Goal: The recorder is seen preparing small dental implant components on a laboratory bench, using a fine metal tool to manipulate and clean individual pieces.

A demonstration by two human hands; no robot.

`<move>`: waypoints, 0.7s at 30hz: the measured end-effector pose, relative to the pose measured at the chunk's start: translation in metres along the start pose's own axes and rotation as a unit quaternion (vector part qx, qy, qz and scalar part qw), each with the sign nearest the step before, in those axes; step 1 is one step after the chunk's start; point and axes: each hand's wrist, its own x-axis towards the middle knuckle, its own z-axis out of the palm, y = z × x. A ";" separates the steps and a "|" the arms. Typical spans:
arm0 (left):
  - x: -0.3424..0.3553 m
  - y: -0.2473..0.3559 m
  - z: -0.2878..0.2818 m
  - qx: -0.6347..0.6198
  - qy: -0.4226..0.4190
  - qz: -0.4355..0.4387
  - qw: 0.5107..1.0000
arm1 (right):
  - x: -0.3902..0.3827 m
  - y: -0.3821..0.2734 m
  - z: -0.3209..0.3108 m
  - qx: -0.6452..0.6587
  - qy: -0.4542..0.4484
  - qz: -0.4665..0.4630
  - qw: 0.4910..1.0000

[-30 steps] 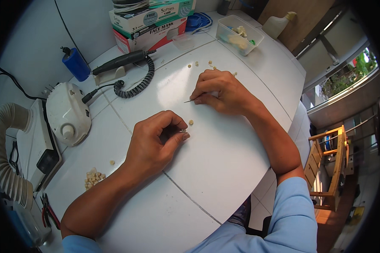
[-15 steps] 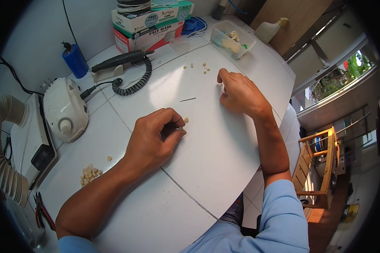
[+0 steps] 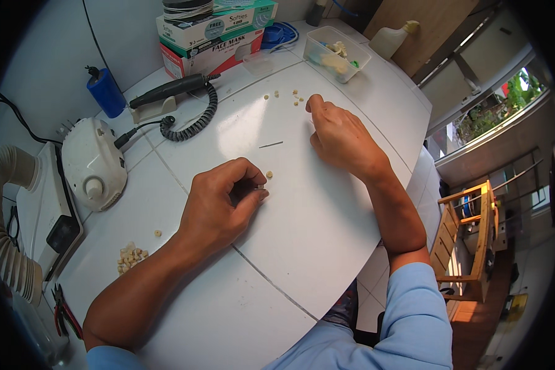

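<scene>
My left hand [image 3: 219, 200] rests low over the white tabletop, thumb and forefinger pinched on a small cream-coloured piece [image 3: 261, 186] that barely shows between the tips. Just past those tips a loose cream piece [image 3: 269, 174] lies on the table, and a thin dark rod [image 3: 271, 145] lies farther off. My right hand [image 3: 348, 135] is over the table to the right, fingers loosely bent and thumb apart from the forefinger. Its forefinger is close to several tiny cream pieces [image 3: 296, 97]. The inside of this hand is hidden.
Beside my left forearm is a heap of cream pieces [image 3: 131, 257]. Pliers [image 3: 65, 311], a white control unit [image 3: 92, 163] and a corded handpiece [image 3: 169, 90] stand at left. Boxes [image 3: 213, 52] and a clear plastic tub [image 3: 337, 57] are at the back.
My right hand has moved slightly left and away from me, closer to the tiny far pieces. My left hand keeps its pinch. The whole view has shifted a little.
</scene>
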 end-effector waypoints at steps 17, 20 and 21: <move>-0.001 0.000 0.001 -0.019 0.015 -0.003 1.000 | 0.014 -0.008 -0.002 0.347 0.192 -0.116 0.910; -0.001 0.002 -0.001 -0.008 0.005 -0.012 1.000 | 0.014 -0.010 -0.003 0.361 0.168 -0.119 0.910; -0.001 0.003 -0.001 -0.008 0.005 -0.012 1.000 | 0.014 -0.009 -0.002 0.361 0.167 -0.118 0.910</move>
